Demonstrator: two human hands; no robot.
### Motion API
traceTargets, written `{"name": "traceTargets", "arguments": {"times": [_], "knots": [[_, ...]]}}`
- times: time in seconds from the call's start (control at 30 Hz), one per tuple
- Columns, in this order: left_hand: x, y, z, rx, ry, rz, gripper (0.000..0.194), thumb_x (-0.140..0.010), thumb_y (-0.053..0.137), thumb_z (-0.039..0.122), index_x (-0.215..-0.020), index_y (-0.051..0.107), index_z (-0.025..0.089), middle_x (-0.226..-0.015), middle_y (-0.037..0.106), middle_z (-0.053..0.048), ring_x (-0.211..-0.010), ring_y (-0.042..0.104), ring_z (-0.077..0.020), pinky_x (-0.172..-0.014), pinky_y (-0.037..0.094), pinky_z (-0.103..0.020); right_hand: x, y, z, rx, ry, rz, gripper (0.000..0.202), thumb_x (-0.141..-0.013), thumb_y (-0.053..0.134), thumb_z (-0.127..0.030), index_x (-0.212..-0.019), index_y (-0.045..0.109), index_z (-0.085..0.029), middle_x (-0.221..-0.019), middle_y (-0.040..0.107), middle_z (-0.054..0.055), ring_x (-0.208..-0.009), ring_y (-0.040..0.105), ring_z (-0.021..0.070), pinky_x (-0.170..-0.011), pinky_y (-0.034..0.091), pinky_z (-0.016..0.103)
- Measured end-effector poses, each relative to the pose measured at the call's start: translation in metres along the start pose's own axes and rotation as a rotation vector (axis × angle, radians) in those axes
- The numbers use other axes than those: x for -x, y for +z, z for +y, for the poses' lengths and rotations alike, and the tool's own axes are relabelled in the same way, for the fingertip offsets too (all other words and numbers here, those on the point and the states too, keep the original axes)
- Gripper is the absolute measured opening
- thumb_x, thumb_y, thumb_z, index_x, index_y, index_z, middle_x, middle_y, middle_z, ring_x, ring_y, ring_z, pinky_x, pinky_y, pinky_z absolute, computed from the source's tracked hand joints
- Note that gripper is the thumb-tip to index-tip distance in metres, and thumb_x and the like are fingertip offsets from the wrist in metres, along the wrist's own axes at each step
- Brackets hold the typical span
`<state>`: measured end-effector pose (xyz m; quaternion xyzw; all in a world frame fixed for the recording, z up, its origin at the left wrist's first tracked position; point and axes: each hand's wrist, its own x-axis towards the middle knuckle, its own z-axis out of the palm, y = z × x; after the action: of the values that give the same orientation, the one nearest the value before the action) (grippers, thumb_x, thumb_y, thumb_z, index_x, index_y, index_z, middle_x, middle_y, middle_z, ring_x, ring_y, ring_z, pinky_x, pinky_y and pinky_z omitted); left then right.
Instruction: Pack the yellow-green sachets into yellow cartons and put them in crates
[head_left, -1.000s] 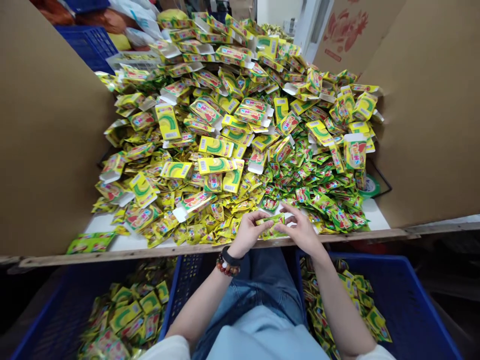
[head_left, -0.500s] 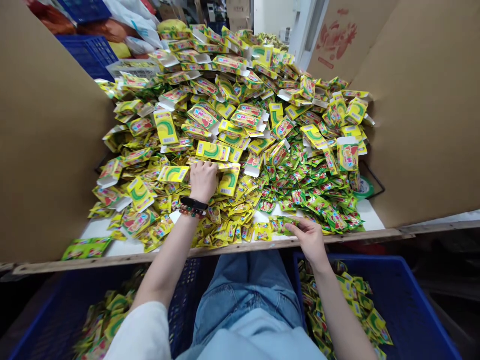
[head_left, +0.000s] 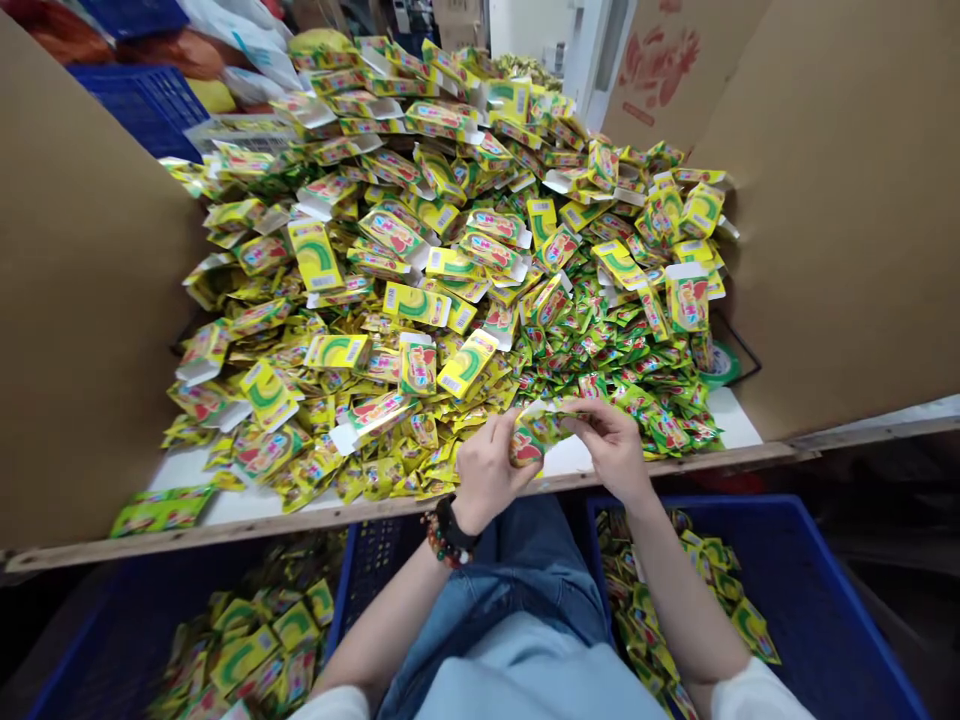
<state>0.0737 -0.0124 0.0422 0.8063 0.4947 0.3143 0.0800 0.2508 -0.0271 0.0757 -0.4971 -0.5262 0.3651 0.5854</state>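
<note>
Carton (head_left: 527, 446) sits gripped in the left hand (head_left: 487, 465). The right hand (head_left: 613, 450) pinches sachets (head_left: 556, 428) beside it, above the white tabletop (head_left: 568, 458).

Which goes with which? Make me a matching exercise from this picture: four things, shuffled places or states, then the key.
1. Left hand
2. Beaded bracelet
3. Loose green sachets
4. Blue bin on the right

A. Below tabletop level
B. Gripping a box
C. Piled right of the yellow sachets
D. Around the left wrist

Pairs: 1-B, 2-D, 3-C, 4-A
</note>
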Motion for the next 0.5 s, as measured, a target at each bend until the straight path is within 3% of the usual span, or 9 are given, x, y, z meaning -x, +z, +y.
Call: {"name": "traceTargets", "arguments": {"times": [0.13, 0.3, 0.5], "knots": [[0.013, 0.011, 0.008, 0.094, -0.046, -0.007, 0.053, -0.07, 0.068, 0.028, -0.12, 0.055, 0.019, -0.101, 0.066, -0.009, -0.089, 0.066, -0.0266, -0.074, 0.052, -0.036, -0.002, -0.013, -0.011, 0.292, 0.031, -0.194, 0.012, -0.083, 0.059, -0.024, -0.086, 0.071, -0.022, -0.088, 0.068, 0.003, -0.087, 0.064, 0.0209, -0.079, 0.049, 0.033], [0.025, 0.025, 0.016, 0.224, -0.109, 0.03, 0.053, -0.069, 0.07, 0.028, -0.119, 0.054, 0.02, -0.099, 0.067, -0.006, -0.089, 0.066, -0.0241, -0.076, 0.053, -0.034, 0.001, -0.013, -0.024, 0.585, -0.038, -0.224, 0.018, -0.085, 0.054, -0.016, -0.085, 0.07, -0.022, -0.086, 0.063, 0.004, -0.083, 0.062, 0.0203, -0.076, 0.047, 0.032], [0.036, 0.035, 0.023, 0.293, -0.154, 0.073, 0.049, -0.071, 0.069, 0.028, -0.117, 0.054, 0.02, -0.098, 0.068, -0.007, -0.087, 0.067, -0.023, -0.076, 0.054, -0.034, 0.017, 0.003, -0.027, 0.779, -0.039, -0.269, 0.025, -0.086, 0.05, -0.01, -0.091, 0.071, -0.023, -0.09, 0.061, 0.006, -0.081, 0.06, 0.021, -0.073, 0.046, 0.032]]}}
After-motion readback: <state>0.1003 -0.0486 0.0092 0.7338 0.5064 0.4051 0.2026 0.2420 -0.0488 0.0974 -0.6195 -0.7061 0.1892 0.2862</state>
